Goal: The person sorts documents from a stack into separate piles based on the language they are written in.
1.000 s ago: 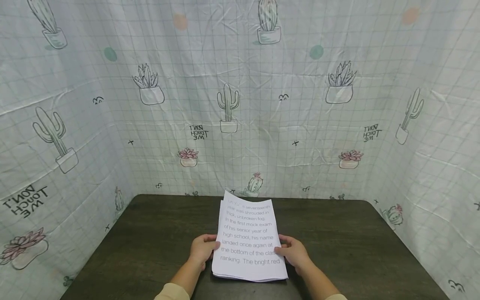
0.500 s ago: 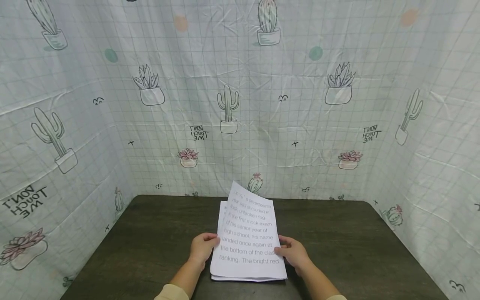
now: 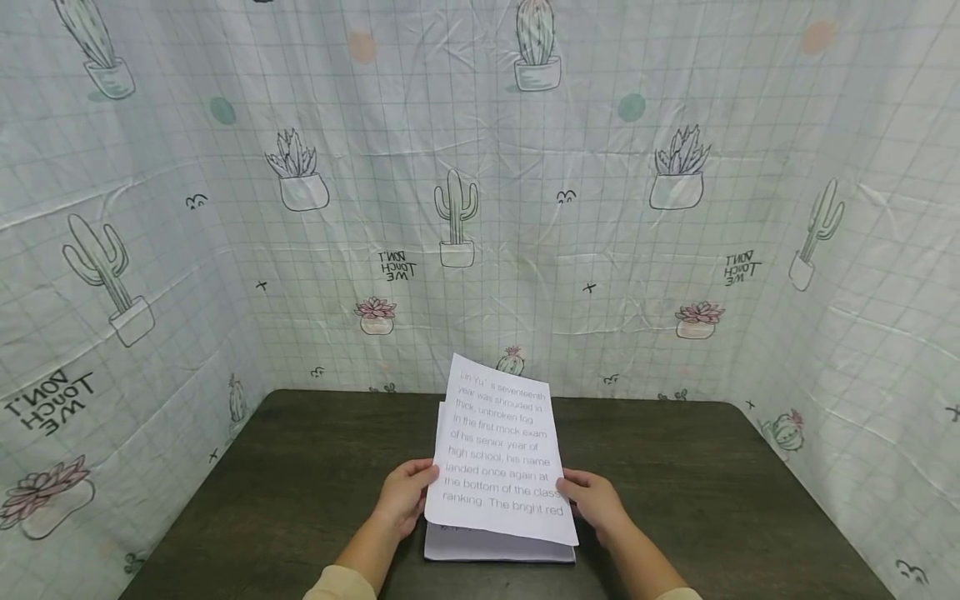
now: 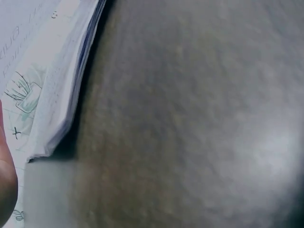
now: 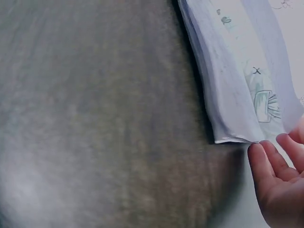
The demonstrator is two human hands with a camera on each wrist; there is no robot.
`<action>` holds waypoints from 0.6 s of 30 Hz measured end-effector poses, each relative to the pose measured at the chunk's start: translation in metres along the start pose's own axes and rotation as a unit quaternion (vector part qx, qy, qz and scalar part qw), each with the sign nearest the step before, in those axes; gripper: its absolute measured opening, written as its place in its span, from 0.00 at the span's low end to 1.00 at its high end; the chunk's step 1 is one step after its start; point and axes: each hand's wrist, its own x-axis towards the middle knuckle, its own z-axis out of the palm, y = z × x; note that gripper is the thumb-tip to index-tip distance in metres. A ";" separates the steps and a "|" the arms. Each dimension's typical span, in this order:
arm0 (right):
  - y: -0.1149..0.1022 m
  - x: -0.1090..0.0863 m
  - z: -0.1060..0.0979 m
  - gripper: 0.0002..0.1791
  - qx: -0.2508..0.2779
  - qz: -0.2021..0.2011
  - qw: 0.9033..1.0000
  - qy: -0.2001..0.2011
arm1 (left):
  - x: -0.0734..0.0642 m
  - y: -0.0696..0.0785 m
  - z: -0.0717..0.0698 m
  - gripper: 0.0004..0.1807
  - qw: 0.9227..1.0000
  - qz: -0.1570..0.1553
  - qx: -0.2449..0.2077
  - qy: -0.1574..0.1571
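Note:
A white sheet of paper (image 3: pixel 498 458) with large printed English text is raised and tilted over a stack of paper (image 3: pixel 498 547). At its left edge my left hand (image 3: pixel 403 498) pinches it, thumb on the printed face. My right hand (image 3: pixel 597 503) pinches the right edge in the same way. Below the sheet's lower edge the front strip of the stack shows, and its upper left corner peeks out behind. In the right wrist view the right hand's fingers (image 5: pixel 259 161) are near the stack's corner. Only a bit of the left hand enters the left wrist view.
The stack lies on a dark wooden table (image 3: pixel 315 467) near its front edge. A pale curtain (image 3: pixel 510 217) printed with cacti and a grid surrounds the table at the back and both sides.
The printed sheet has risen off the stack and moved slightly away, uncovering the stack's front strip. Its upper left corner lifted first. Both hands have moved slightly up with it.

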 end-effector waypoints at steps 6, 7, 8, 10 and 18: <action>-0.006 0.002 -0.006 0.23 0.042 0.004 0.999 -0.002 | 0.002 0.007 0.005 0.21 1.000 0.002 -0.003 0.003; -0.007 0.002 -0.007 0.23 0.050 0.006 0.999 -0.004 | 0.002 0.008 0.006 0.22 1.000 0.001 -0.004 0.000; -0.009 0.002 -0.009 0.24 0.055 0.008 0.998 -0.006 | 0.002 0.010 0.007 0.22 1.000 0.002 -0.005 -0.003; -0.012 0.002 -0.013 0.24 0.065 0.008 0.998 -0.012 | 0.002 0.014 0.009 0.23 1.000 0.003 -0.006 -0.010; -0.022 0.001 -0.031 0.24 0.075 0.005 0.997 -0.026 | 0.002 0.028 0.016 0.25 0.999 -0.007 -0.008 -0.043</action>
